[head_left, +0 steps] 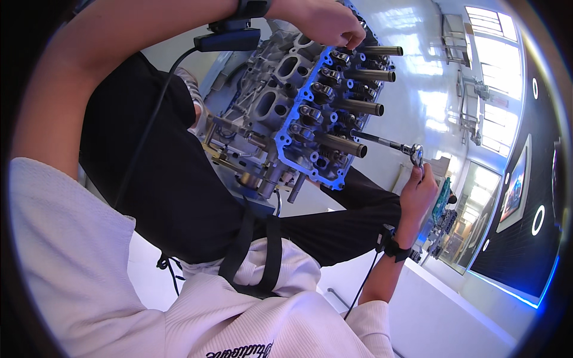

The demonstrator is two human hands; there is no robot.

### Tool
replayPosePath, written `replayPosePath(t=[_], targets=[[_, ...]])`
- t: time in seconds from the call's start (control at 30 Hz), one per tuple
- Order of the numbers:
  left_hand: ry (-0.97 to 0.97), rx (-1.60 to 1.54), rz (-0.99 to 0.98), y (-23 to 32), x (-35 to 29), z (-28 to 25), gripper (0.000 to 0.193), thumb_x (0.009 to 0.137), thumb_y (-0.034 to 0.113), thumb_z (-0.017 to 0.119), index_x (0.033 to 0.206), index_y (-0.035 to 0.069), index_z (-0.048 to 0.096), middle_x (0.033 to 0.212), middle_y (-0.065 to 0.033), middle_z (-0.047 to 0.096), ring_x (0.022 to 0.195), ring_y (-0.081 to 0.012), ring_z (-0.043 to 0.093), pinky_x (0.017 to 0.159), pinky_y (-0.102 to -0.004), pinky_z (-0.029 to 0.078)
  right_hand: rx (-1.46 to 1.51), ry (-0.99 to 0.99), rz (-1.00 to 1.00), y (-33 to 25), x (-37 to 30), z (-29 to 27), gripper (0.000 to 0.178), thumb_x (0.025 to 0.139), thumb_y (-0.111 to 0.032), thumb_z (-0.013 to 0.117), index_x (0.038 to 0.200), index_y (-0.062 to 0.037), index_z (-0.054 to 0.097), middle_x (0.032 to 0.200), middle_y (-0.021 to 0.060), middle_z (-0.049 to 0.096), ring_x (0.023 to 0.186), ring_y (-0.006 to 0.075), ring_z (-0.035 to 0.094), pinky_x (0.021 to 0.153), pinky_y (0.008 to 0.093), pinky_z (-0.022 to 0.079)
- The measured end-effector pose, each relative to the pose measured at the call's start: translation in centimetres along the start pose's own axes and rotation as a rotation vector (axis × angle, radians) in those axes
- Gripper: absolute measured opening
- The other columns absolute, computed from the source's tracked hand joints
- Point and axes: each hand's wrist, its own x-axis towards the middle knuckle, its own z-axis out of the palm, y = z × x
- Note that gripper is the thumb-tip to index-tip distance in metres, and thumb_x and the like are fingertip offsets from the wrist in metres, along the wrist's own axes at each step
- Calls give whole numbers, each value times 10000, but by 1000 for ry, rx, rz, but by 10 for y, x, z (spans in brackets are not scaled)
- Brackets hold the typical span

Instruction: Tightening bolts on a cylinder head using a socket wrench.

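A metal cylinder head (271,107) with a blue-lit edge stands tilted in front of me. Rocker arms (322,91) run in a row along it, and several metal tubes (358,107) stick out to the right. My right hand (418,194) is closed round the handle of a ratchet wrench (416,154). The wrench's long extension bar (382,141) reaches in between the lower tubes; its tip is hidden there. At the head's far end, my left hand (328,22) has its fingers curled down near the topmost rocker arm. What those fingertips hold, if anything, is hidden.
A metal stand (239,158) supports the cylinder head close to my legs. Black cables (156,113) hang from devices at both wrists. A green machine part (440,200) and other equipment stand beyond my right hand. Windows and a dark wall panel (525,221) are at the right.
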Motion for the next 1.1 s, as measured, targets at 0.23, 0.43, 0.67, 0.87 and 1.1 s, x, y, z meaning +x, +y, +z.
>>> replayPosePath(t=[0.23, 0.43, 0.67, 0.87, 1.1], targets=[[16, 180, 110, 0, 3, 13, 164, 837, 125, 502, 927, 85, 632, 765, -79, 616, 778, -266, 602, 710, -418, 446, -36, 29, -5, -4, -1, 4, 574, 938, -530, 445, 719, 0, 437, 630, 178, 462, 610, 407, 478, 552, 458, 341], [-23, 222, 109, 13, 10, 13, 161, 829, 113, 506, 924, 83, 633, 812, -79, 634, 810, -279, 611, 731, -417, 453, -47, -2, 123, -22, -15, 0, 564, 940, -514, 460, 723, 7, 451, 628, 186, 470, 620, 412, 483, 568, 462, 350], [-21, 168, 112, -3, 13, 11, 136, 833, 105, 527, 919, 71, 626, 853, -74, 642, 844, -267, 607, 755, -400, 453, -29, -28, 135, -28, -13, -11, 551, 932, -506, 490, 738, 9, 457, 653, 174, 488, 642, 388, 486, 583, 453, 355], [41, 127, 8, -21, 5, 1, 108, 870, 128, 557, 926, 57, 616, 846, -75, 641, 812, -259, 600, 748, -367, 456, 17, -172, 164, -27, -5, -25, 425, 912, -427, 570, 839, -9, 549, 702, 139, 538, 662, 310, 540, 616, 406, 412], [14, 112, 32, -3, -13, -29, 92, 889, 89, 555, 959, 54, 604, 857, -75, 625, 848, -237, 595, 743, -352, 458, 411, 33, -105, -46, 5, -10, 322, 795, -178, 726, 1046, -36, 583, 799, 105, 622, 625, 227, 573, 596, 338, 464]])
